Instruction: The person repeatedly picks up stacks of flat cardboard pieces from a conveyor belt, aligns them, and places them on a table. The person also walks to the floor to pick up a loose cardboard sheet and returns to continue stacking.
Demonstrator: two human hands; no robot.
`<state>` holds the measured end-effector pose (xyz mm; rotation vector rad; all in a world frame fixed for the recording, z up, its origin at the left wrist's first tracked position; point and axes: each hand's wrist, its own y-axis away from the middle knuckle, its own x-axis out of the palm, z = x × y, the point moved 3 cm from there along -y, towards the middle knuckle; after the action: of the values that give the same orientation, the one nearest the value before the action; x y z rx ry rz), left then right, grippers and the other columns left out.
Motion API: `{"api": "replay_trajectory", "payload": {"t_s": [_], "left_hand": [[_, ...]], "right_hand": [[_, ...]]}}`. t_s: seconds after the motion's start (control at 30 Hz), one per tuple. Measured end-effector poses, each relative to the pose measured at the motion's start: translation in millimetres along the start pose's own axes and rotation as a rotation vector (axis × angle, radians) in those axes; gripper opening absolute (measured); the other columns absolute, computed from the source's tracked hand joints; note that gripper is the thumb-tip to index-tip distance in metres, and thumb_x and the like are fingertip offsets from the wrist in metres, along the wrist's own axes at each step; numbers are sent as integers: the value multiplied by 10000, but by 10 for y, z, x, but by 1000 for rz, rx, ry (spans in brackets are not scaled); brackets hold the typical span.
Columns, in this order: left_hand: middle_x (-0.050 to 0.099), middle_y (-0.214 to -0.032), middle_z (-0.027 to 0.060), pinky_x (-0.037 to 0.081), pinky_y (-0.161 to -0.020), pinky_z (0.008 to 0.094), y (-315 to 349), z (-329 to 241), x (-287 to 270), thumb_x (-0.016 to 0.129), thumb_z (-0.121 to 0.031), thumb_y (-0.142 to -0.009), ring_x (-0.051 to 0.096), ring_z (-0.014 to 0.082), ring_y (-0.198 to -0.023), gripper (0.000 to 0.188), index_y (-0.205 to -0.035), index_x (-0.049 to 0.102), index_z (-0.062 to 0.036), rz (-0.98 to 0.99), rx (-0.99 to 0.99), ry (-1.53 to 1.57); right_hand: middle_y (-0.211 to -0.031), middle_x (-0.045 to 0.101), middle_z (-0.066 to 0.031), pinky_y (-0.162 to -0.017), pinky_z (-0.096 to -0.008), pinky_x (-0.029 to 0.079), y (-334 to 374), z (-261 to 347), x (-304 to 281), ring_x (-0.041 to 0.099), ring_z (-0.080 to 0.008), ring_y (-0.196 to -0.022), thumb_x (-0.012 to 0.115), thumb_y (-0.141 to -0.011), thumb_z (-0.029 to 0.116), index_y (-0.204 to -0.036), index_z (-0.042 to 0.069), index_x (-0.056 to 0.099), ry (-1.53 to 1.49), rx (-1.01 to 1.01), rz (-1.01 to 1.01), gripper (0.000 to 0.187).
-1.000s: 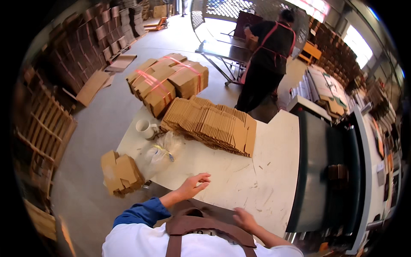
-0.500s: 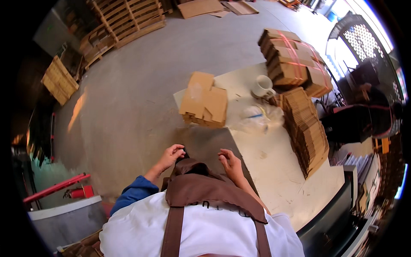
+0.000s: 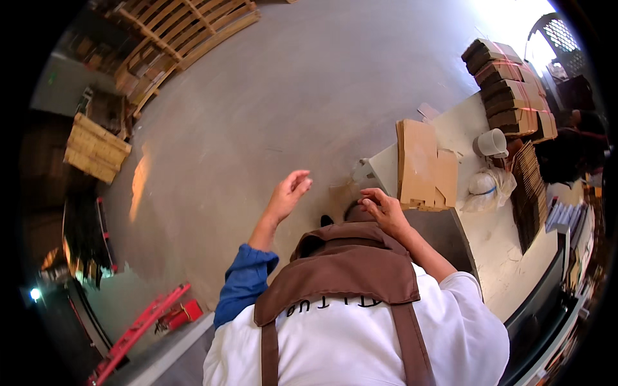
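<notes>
My left hand (image 3: pixel 286 195) hangs in the air over the grey floor, its fingers loosely bent and apart, with nothing in it. Closer to the table, my right hand (image 3: pixel 384 211) is raised in front of my brown apron (image 3: pixel 347 264), empty, with its fingers half bent and spread. Just beyond and to the right of it, a stack of flat cardboard pieces (image 3: pixel 417 164) sits at the table's left edge. No contact shows between that stack and my right hand. On the table (image 3: pixel 499 248), further right, are a white mug (image 3: pixel 489 143) and a clear plastic bag (image 3: pixel 486 190).
Cardboard bundles tied with pink strap (image 3: pixel 512 83) stand at the table's far right, with a row of folded cardboard (image 3: pixel 531 193) nearer. Beyond them is another person in dark clothes (image 3: pixel 579 151). Wooden pallets (image 3: pixel 187 29) stand far left; a red metal frame (image 3: pixel 138 334) is at lower left.
My view and body have turned left, so the table and cardboard now appear further right. My left hand has lifted away from my apron; both hands remain empty.
</notes>
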<state>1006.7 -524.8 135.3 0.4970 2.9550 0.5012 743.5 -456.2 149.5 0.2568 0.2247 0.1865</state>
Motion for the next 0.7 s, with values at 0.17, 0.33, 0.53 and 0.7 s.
{"api": "replay_trajectory", "payload": {"t_s": [0.17,0.33,0.53,0.7], "left_hand": [[627,-1062,82,469,-846,283,-1359,-211,-402,539,-300,-936,596,142,-934,397,-1237,501,-43,181,-50,106],[627,-936,50,471,-688,278,-2182,613,-1611,528,-326,-933,602,146,-810,359,-1177,519,-63,-94,-257,52],[609,-879,39,442,-622,309,-1792,1725,-3211,532,-348,-915,588,174,-773,374,-1153,505,-61,-467,-831,-38],[581,-977,55,401,-720,365,-2813,1435,-3278,533,-379,-901,555,199,-875,440,-1204,468,-66,-420,-943,-35]], "right_hand": [[-866,653,-132,-702,-298,503,-605,89,164,639,-172,-765,584,-898,165,-1108,38,566,8,28,-115,246],[-796,660,-70,-711,-297,503,-1871,177,337,637,-154,-727,572,-903,233,-1078,61,581,-102,33,-123,245],[-922,654,-93,-751,-300,503,-2998,651,-163,640,-163,-816,528,-927,231,-1118,4,537,-181,-10,-291,297],[-918,653,-72,-743,-271,497,-3302,649,-1192,631,-125,-803,519,-940,208,-1111,5,545,-149,14,-619,266]]}}
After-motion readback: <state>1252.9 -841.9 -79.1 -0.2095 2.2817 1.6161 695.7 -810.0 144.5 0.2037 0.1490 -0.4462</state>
